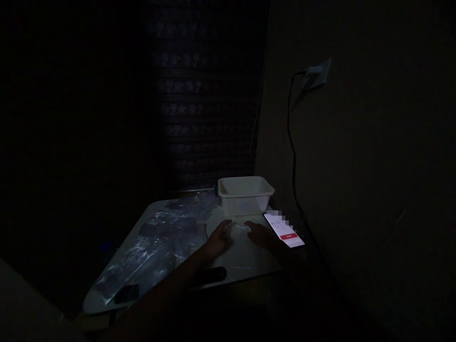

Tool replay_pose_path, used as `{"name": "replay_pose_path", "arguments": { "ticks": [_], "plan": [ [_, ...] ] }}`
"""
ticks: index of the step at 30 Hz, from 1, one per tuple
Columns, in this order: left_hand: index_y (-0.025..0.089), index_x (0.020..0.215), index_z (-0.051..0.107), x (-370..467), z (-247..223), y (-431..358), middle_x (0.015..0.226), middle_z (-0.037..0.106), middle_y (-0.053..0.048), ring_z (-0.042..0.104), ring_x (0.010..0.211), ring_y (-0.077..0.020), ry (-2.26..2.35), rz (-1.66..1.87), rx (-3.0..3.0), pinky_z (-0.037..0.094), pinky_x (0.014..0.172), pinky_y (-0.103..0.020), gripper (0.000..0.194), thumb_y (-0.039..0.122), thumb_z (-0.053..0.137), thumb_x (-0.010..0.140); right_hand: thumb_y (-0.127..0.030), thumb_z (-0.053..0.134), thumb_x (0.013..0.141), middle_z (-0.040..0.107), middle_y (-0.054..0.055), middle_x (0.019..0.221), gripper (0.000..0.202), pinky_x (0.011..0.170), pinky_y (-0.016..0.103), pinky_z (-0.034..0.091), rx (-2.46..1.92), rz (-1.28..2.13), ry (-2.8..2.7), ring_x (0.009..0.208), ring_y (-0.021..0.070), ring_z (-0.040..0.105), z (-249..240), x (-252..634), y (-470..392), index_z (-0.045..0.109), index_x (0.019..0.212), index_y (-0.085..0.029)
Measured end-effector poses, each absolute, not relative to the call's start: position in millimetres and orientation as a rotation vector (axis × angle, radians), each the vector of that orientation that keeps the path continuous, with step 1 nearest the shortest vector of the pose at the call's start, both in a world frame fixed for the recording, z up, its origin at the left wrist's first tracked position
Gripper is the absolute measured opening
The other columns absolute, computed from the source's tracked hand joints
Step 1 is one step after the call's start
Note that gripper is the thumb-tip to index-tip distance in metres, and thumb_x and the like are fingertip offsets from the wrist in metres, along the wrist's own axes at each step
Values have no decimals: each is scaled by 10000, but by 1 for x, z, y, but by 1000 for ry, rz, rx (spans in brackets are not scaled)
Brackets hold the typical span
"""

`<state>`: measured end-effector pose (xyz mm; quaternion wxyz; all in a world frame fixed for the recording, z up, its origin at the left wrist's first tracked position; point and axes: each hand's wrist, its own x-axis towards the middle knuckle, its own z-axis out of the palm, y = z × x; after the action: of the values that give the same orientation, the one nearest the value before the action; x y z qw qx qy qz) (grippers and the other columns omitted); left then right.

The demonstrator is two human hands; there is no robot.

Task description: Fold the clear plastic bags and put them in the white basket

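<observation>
Both of my hands are over the light board [245, 259] in dim light. My left hand [218, 240] has its fingers bent, and my right hand [258, 233] faces it with curled fingers. Between the fingertips a small clear, shiny piece [243, 226] catches the light; its outline is too faint to make out. Crumpled clear plastic [156, 242] covers the board's left part, beside my left hand. Just beyond my hands stands a white rectangular tub [245, 204]. A lit phone [285, 230] lies to the right of my right hand.
A dark oblong slot [212, 275] is near the board's front edge. At its front left lies a small dark object [127, 293]. A black cable [294, 156] hangs from the wall outlet [317, 76] on the right. A dark blind [199, 109] is behind.
</observation>
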<state>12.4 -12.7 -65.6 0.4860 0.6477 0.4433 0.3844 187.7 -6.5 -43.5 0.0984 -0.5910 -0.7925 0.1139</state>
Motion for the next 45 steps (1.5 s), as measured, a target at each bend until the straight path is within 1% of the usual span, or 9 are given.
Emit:
{"name": "replay_pose_path", "arguments": {
  "ticks": [6,9,11,15,21,24,26,32,45],
  "plan": [
    [233,1048,390,-1,-45,-9,1131,417,-50,521,743,-103,1149,1178,1392,399,546,-181,511,123,535,570,-133,331,701,505,91,1104,448,785,277,394,-1714,315,-2333,944,172,500,-46,188,-5,412,1142,-138],
    [197,1008,443,1,-49,-9,825,556,-19,486,523,-70,1123,1077,1347,341,445,-175,417,185,523,599,-148,334,708,507,95,1101,440,776,274,398,-1708,303,-2343,938,175,502,-47,188,-5,414,1141,-129],
    [146,883,530,7,-55,-10,619,547,5,447,450,-64,1070,1038,1311,312,427,-182,282,231,509,615,-146,336,706,511,100,1095,440,776,261,397,-1708,311,-2340,940,172,501,-49,188,-4,418,1137,-116],
    [113,618,589,24,-62,-8,566,560,-20,487,513,-95,970,1065,1317,351,495,-216,136,215,502,595,-137,342,690,541,83,1056,430,761,244,398,-1739,315,-2288,934,162,505,-48,186,-3,446,1107,-142],
    [104,881,571,17,-42,-7,887,594,-112,547,770,-177,1313,972,1791,385,707,-311,286,195,421,656,-169,335,712,572,65,1001,383,738,253,400,-1743,246,-2288,892,160,524,-35,181,-10,474,1068,-176],
    [167,1093,458,2,-42,-17,1165,440,-105,366,1075,-232,1386,552,2467,193,900,-423,412,302,405,707,-211,317,741,546,89,1040,366,790,283,367,-1687,101,-2319,948,177,486,-35,176,-14,483,1063,-155],
    [132,1191,336,-5,-50,-25,1254,306,-136,226,1157,-270,1529,364,2655,70,900,-510,515,388,332,745,-261,306,759,506,103,1093,372,835,336,323,-1596,-35,-2389,1021,206,425,-41,171,-18,481,1068,-150],
    [139,1236,246,-13,-66,-32,1291,219,-128,138,1189,-257,1491,127,2819,6,898,-519,569,470,158,781,-402,228,788,267,85,1288,459,913,463,127,-1400,-202,-2506,1194,236,138,-64,158,-31,368,1171,-191],
    [116,1207,303,-1,-63,-35,1273,255,-138,166,1180,-265,1491,124,2818,-26,889,-538,555,446,217,770,-391,194,800,282,78,1280,454,902,496,130,-1443,-175,-2527,1194,234,140,-73,147,-30,375,1169,-196]
  ]
}}
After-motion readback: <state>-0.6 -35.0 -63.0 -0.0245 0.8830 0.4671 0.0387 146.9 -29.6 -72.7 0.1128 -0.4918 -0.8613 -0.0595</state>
